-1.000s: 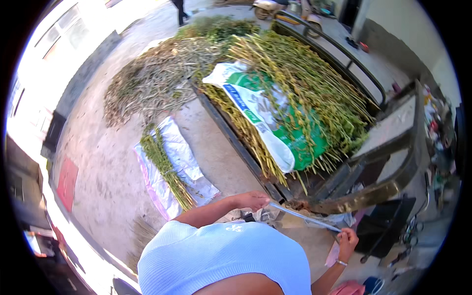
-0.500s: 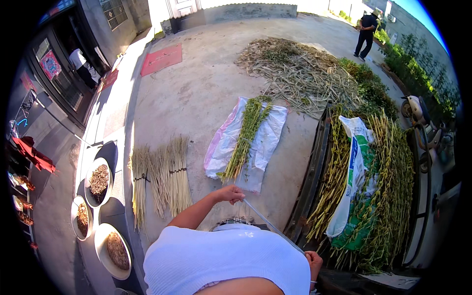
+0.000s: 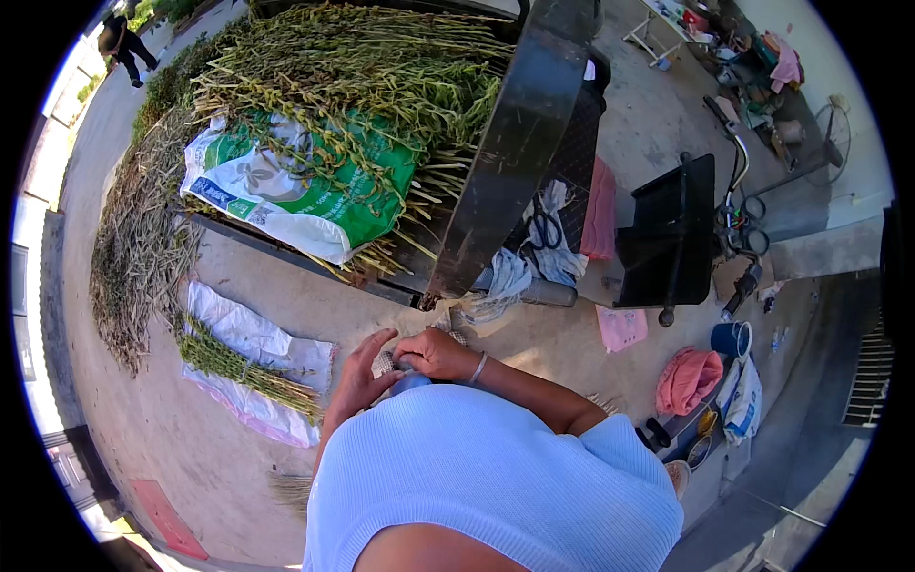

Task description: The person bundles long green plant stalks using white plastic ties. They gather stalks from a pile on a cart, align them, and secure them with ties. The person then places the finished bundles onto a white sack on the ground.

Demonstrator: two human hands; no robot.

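Close in front of my body, my two hands are nearly together. My left hand [image 3: 362, 370] is held with its fingers mostly stretched out. My right hand [image 3: 437, 354], with a bracelet at the wrist, is curled closed beside it; anything inside it is hidden. To the left, a bundle of green stalks [image 3: 246, 372] lies across a flattened white woven sack [image 3: 238, 319] on the concrete. Ahead, leafy stalks [image 3: 353, 59] fill a dark metal cargo bed [image 3: 515, 133], with a green and white sack [image 3: 276, 191] among them. Scissors [image 3: 543, 231] rest on pale cloth beside the bed.
Dried stalks [image 3: 143, 257] are heaped at far left, near a standing person [image 3: 126, 46]. A black seat [image 3: 672, 229] and handlebars [image 3: 736, 214] are on the right. A blue bucket [image 3: 731, 338] and red cloth [image 3: 688, 379] lie farther right. A red mat [image 3: 167, 520] is at lower left.
My view has swung right toward the cargo bed. My hands, earlier wide apart with a pale cord stretched between them, are now close together, and the cord no longer shows.
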